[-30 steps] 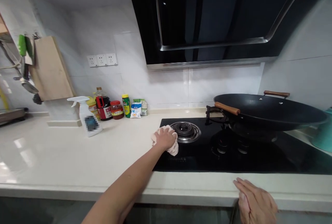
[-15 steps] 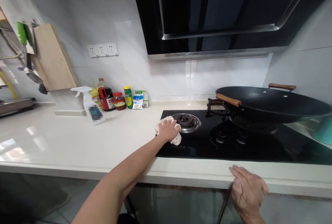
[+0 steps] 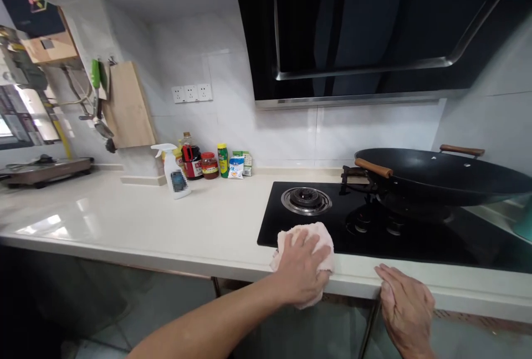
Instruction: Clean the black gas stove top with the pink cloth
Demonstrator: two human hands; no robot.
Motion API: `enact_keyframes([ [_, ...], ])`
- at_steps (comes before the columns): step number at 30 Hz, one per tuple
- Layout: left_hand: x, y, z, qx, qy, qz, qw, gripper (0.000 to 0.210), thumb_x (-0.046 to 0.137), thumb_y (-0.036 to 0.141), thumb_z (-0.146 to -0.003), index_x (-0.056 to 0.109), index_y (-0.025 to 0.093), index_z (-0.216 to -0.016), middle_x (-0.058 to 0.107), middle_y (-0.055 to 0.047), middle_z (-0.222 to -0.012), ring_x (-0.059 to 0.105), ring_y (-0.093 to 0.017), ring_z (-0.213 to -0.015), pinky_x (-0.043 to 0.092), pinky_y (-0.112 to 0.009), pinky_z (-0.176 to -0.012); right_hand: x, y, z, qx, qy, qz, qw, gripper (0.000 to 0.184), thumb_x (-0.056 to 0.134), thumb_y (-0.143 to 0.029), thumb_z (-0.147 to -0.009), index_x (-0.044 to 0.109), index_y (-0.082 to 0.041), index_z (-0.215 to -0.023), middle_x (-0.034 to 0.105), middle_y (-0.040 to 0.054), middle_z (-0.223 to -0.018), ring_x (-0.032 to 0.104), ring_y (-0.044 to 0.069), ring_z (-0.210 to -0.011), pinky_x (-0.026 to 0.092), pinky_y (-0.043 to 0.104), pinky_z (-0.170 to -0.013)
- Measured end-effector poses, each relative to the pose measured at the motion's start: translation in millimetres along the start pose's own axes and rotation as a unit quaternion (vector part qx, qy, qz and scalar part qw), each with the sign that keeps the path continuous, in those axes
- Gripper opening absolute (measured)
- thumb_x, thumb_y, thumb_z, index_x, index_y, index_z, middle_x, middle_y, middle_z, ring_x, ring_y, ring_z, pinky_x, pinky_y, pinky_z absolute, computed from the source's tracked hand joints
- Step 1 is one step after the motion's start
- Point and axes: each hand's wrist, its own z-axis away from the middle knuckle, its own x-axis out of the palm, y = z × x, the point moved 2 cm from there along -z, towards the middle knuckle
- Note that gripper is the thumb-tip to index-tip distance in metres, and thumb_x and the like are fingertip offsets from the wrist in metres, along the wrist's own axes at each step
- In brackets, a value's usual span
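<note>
My left hand [image 3: 302, 271] presses a pale pink cloth [image 3: 318, 235] against the front edge of the counter, its fingers spread over it. Part of the cloth lies on the black gas stove [image 3: 336, 229] and part hangs over the counter's edge. My right hand [image 3: 407, 303] rests on the counter edge to the right, fingers stretched out side by side, with nothing seen in it. Behind the cloth sits the bare left burner [image 3: 306, 199]. A large black wok [image 3: 436, 176] with wooden handles stands on the right burner.
A white spray bottle [image 3: 174, 173] stands on the white counter [image 3: 137, 215]. Against the wall are a dark sauce bottle [image 3: 192, 159], a red-lidded jar [image 3: 209, 166], a green container [image 3: 223, 160] and small packets [image 3: 236, 167]. A range hood [image 3: 357, 32] overhangs the stove.
My left hand has drawn the cloth from beside the left burner toward me, onto the counter's front edge. The view has turned somewhat left. My right hand stays on the edge.
</note>
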Motion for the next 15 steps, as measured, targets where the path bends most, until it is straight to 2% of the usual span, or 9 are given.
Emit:
enact_keyframes([
  [4,10.7,9.7,-28.8,-0.01,-0.034,0.027,0.999,0.052,0.043,0.055,-0.097,0.053,0.033,-0.143,0.045,-0.009,-0.157,0.032,-0.041,-0.145,0.025,-0.073,-0.113,6.7,2.6,2.0,-0.007,0.018,0.005,1.0,0.029,0.043,-0.026,-0.099,0.069,-0.019,-0.112,0.075,0.0078,-0.106,0.069,0.024,-0.1,0.041,0.039,-0.092],
  [7,26.4,28.2,-52.6,-0.008,-0.042,0.054,0.998,0.057,0.04,0.061,-0.096,0.053,0.032,-0.144,0.043,-0.011,-0.159,0.029,-0.044,-0.146,0.021,-0.077,-0.113,11.7,5.3,5.0,-0.015,0.035,0.016,0.999,0.03,0.042,-0.026,-0.099,0.07,-0.018,-0.108,0.076,0.0084,-0.104,0.069,0.024,-0.097,0.042,0.039,-0.09],
  [11,44.3,52.5,-62.8,0.0,0.005,0.089,0.996,0.056,0.04,0.056,-0.097,0.056,0.026,-0.141,0.046,-0.013,-0.155,0.028,-0.044,-0.145,0.017,-0.077,-0.114,14.3,10.1,10.6,-0.018,0.029,0.027,0.999,0.031,0.041,-0.029,-0.1,0.069,-0.019,-0.106,0.076,0.0083,-0.101,0.069,0.024,-0.097,0.042,0.039,-0.09],
  [15,49.1,51.9,-48.3,0.018,0.085,0.106,0.991,0.049,0.048,0.054,-0.096,0.063,0.025,-0.132,0.055,-0.011,-0.144,0.037,-0.04,-0.14,0.022,-0.067,-0.117,14.1,19.5,16.5,-0.031,-0.002,0.041,0.999,0.036,0.039,-0.035,-0.101,0.07,-0.019,-0.11,0.076,0.0086,-0.106,0.069,0.025,-0.098,0.041,0.041,-0.091],
])
